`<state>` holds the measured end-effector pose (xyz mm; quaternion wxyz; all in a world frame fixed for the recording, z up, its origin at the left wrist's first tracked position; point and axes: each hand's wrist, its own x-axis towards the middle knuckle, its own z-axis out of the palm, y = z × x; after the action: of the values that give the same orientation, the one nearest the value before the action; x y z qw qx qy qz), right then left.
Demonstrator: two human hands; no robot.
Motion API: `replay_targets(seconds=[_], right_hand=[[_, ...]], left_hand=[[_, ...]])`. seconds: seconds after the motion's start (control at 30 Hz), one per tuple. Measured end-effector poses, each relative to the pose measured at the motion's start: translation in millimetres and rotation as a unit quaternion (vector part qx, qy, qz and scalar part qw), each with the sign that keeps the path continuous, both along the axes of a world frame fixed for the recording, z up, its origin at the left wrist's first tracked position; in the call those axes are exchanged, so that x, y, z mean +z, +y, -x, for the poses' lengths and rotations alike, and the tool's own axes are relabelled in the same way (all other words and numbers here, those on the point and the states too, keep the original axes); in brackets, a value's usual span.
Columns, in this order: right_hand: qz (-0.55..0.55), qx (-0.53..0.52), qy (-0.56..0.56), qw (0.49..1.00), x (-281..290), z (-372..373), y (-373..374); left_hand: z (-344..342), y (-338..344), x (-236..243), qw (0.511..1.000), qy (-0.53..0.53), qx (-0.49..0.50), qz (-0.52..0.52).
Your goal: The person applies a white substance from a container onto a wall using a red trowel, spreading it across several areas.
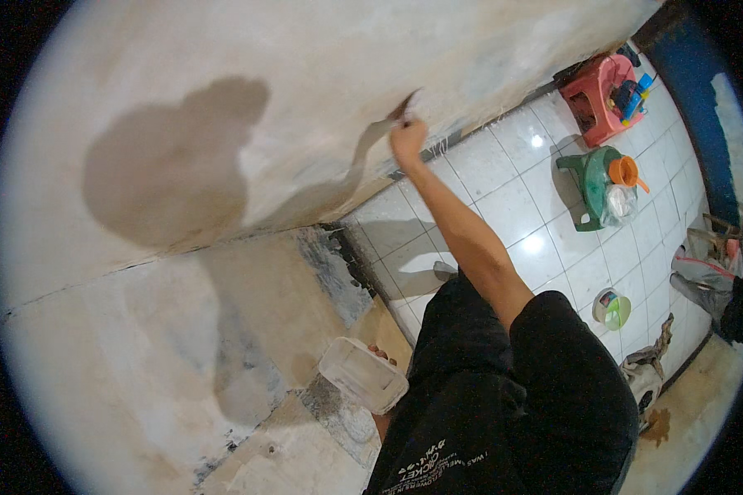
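My right arm reaches out to the wall (322,49), and my right hand (409,142) is closed around a small paintbrush (414,104) with a pale head. The brush head is at the wall surface, its dark shadow beside it; its handle is mostly hidden in my fist. Lower down, close to my body, my left hand (381,355) grips a translucent rectangular plastic tub (363,376). Only a few fingertips show past the tub's rim. A little whitish stuff seems to lie in the tub, too faint to make out.
White tiles (504,177) cover the floor. On it stand a pink stool (590,95) with bottles, a green stool (596,177) bearing an orange dipper (623,172) and a plastic bag, and a small tub (612,309). Bags (706,276) and a cloth (645,371) lie right.
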<state>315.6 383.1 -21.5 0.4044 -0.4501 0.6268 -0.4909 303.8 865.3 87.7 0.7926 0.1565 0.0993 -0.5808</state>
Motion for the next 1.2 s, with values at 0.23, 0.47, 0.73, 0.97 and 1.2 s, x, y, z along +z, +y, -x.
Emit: replay_targets(seconds=[0.23, 0.47, 0.73, 0.97, 1.2], right_hand=[[0.066, 0.047, -0.184, 0.98, -30.7, -2.8, 93.6], [0.147, -0.061, -0.049, 0.986, -16.3, 22.0, 21.4], [0.059, 0.143, -0.109, 0.982, 21.9, -15.2, 60.6], [0.098, -0.074, -0.03, 0.992, -24.0, 17.5, 39.7], [0.077, 0.04, 0.052, 0.995, -14.2, -54.4, 37.2]], left_hand=[[-10.4, 23.0, -9.5, 1.0, 0.005, -0.002, -0.029], [-12.1, 26.9, -21.7, 0.999, 0.016, -0.011, -0.045], [-10.0, 20.4, -19.2, 0.997, 0.008, -0.027, -0.068], [-35.8, 50.7, -44.6, 0.993, 0.057, -0.046, -0.097], [-29.8, 45.1, -42.8, 0.99, 0.093, 0.009, -0.101]])
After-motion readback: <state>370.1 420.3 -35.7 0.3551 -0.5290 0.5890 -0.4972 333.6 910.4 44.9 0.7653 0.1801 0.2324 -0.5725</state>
